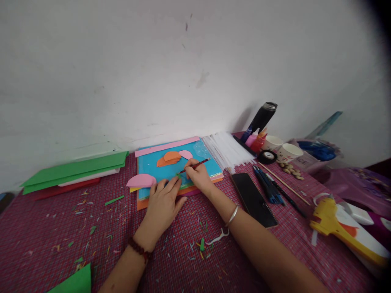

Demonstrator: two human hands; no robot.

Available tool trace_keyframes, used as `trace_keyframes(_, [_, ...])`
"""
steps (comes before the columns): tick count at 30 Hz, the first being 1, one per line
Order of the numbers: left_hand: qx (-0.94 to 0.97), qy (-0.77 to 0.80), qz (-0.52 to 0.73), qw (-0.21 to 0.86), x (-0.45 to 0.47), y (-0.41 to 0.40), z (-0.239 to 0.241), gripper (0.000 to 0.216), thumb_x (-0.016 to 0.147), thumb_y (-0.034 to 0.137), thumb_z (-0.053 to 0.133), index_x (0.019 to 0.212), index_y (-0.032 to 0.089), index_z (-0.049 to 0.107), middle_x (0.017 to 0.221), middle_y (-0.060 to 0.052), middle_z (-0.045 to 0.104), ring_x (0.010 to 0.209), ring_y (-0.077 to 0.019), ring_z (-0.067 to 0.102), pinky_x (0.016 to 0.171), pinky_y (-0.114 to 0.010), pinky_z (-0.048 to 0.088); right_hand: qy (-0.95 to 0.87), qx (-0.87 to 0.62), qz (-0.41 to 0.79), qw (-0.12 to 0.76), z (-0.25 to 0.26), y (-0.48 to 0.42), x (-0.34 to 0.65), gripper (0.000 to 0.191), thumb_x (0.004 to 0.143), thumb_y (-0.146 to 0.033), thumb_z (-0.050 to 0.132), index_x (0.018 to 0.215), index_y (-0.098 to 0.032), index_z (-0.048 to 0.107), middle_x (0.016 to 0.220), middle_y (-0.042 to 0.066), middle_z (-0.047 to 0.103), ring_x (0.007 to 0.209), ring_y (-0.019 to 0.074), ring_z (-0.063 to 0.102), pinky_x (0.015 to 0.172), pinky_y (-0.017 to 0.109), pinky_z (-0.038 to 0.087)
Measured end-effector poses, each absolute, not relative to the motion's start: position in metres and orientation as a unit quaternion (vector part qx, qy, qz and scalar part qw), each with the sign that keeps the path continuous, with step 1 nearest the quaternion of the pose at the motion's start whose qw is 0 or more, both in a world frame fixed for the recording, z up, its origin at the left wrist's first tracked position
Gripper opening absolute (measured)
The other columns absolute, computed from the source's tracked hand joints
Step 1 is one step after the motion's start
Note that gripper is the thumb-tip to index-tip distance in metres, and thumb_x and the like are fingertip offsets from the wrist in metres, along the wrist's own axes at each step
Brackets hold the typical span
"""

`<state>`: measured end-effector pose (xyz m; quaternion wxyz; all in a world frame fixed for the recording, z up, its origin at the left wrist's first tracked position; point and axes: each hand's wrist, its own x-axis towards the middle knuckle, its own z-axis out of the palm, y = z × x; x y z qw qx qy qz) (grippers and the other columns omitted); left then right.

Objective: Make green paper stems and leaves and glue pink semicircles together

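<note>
My right hand [197,176] pinches a dark red pencil [200,163], its tip pointing down and left. Beside the tip, my left hand [163,202] lies with fingers stretched out, holding nothing. A small green bit [178,175] shows at its fingertips; its shape is mostly hidden. Both hands rest over a blue sheet in clear plastic [149,161], with orange and other coloured sheets under its near edge. Orange paper cutouts [171,156] and a pink rounded cutout [186,154] lie behind the hands. A pink half-round piece [141,180] sits left of my left hand.
Green folded card [76,169] lies at the left, green paper [75,281] at the front. Glue sticks [229,149], a phone [253,199], black tape [266,156], pens [267,184], paper cups [289,152], a black flask [264,116] and a yellow glue gun [324,217] fill the right.
</note>
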<state>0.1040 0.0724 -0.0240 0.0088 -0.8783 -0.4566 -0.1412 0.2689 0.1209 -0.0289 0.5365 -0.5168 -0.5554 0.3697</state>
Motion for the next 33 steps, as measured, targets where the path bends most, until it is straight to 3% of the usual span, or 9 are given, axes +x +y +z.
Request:
trace_keyframes(10, [-0.878, -0.459, -0.137, 0.015, 0.1038, 0.0719, -0.0265, 0.045, 0.092, 0.04, 0.049, 0.132, 0.02, 0.053, 0.138, -0.007, 0.055, 0.117, -0.0315, 0.047, 0.1, -0.052, 0.034, -0.55, -0.511, 0.369, 0.548, -0.0272, 0.1215, 0.2663, 0.011, 0.074, -0.018, 0.049, 0.064, -0.022, 0.05, 0.05, -0.007, 0.051, 0.05, 0.0133, 0.048, 0.054, 0.026, 0.038])
trace_keyframes(16, [-0.876, -0.462, -0.137, 0.021, 0.1038, 0.0704, -0.0258, 0.046, 0.092, 0.04, 0.049, 0.133, 0.021, 0.052, 0.137, -0.008, 0.054, 0.117, -0.0306, 0.048, 0.1, -0.051, 0.035, -0.525, -0.502, 0.384, 0.57, -0.03, 0.1217, 0.272, 0.011, 0.074, -0.02, 0.045, 0.064, -0.023, 0.048, 0.045, -0.008, 0.045, 0.043, 0.0118, 0.04, 0.045, 0.025, 0.033])
trace_keyframes(33, [-0.873, -0.468, -0.134, 0.029, 0.1046, 0.0701, -0.0259, 0.046, 0.092, 0.041, 0.048, 0.133, 0.021, 0.052, 0.142, -0.01, 0.049, 0.118, -0.0317, 0.047, 0.1, -0.051, 0.035, -0.569, -0.505, 0.364, 0.537, -0.033, 0.1206, 0.2719, 0.012, 0.074, -0.017, 0.046, 0.064, -0.022, 0.049, 0.05, -0.007, 0.046, 0.048, 0.0118, 0.042, 0.047, 0.024, 0.033])
